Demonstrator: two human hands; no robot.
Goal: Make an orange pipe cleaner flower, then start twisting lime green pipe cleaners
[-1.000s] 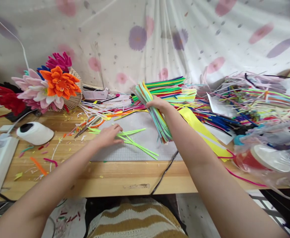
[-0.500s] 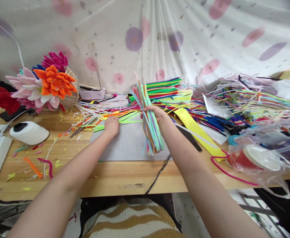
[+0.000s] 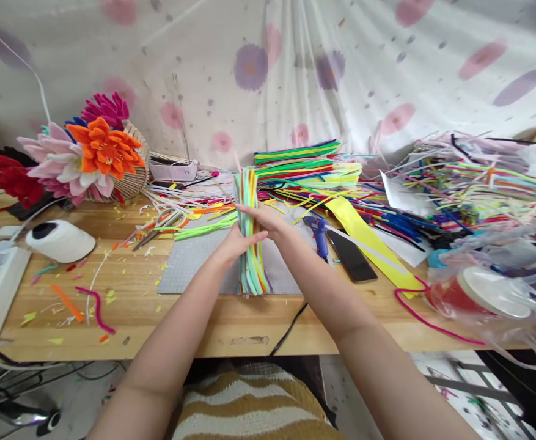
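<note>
Left hand (image 3: 235,245) and right hand (image 3: 270,221) wrapped round one pipe-cleaner bundle (image 3: 252,272), over the grey mat (image 3: 189,266).

Forearms come in over the table's (image 3: 157,339) near edge and converge; cut off at bottom of view. Bundle's near tips at the mat's near edge; contact with mat hard to tell. Left hand grips from the left, thumb across the front, fingers hidden behind strands. Right hand just beyond, fingers laid over the front, thumb hard to make out. Green stems (image 3: 206,228) near the mat's far left corner.
</note>
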